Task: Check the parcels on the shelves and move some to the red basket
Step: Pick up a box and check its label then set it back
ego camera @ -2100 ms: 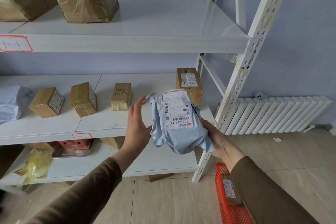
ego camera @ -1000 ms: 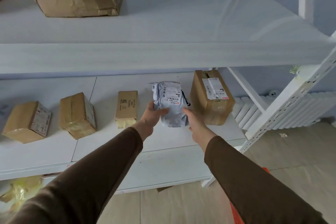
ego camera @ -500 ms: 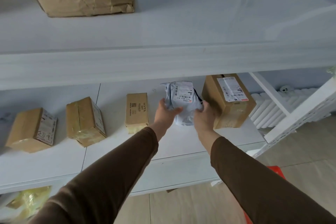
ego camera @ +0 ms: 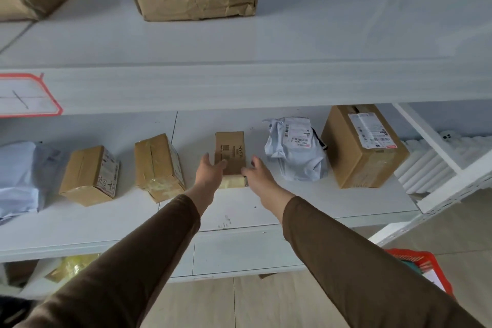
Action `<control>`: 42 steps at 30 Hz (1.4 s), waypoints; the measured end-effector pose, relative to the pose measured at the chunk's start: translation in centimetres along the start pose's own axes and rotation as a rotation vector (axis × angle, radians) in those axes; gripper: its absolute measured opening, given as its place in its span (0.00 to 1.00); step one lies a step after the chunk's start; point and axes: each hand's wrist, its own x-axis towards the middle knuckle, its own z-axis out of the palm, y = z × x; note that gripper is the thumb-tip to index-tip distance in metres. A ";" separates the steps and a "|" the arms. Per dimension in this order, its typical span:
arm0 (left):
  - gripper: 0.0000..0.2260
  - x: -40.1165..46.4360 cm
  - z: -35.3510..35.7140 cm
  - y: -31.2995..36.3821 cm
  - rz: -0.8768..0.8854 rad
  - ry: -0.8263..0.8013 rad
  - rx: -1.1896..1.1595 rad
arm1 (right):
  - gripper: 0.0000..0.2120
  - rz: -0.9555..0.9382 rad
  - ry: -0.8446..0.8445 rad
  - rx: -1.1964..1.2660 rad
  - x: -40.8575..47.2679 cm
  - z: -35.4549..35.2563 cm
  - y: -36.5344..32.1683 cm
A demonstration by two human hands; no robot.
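1. Brown cardboard box marked MYFA (ego camera: 230,154), small and flat, lies at frame centre on the white middle shelf (ego camera: 332,205).
2. Left hand (ego camera: 210,171) and right hand (ego camera: 256,173) flank it, fingers relaxed, grasping nothing.
3. Red plastic basket (ego camera: 415,261) sits lower right.
4. Risk: a careless reach could nudge the grey plastic mailer bag (ego camera: 298,152) just beside.

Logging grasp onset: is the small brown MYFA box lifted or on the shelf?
On the shelf. The small brown MYFA cardboard box lies flat on the white middle shelf; left hand and right hand flank it, fingers open.
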 end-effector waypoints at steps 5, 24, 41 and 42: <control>0.17 0.3 -0.7 -1.4 -0.117 -0.156 -0.142 | 0.20 0.094 -0.088 0.159 0.4 1.1 0.5; 0.14 -18.0 -2.0 1.2 0.201 -0.315 -0.582 | 0.14 -0.272 0.025 0.579 -16.4 -5.9 -0.1; 0.09 -30.4 -2.1 1.7 0.306 -0.338 -0.539 | 0.25 -0.014 -0.142 0.870 -27.8 -10.0 1.7; 0.08 -30.7 -2.0 1.7 0.299 -0.332 -0.544 | 0.24 -0.023 -0.139 0.854 -28.2 -9.9 1.6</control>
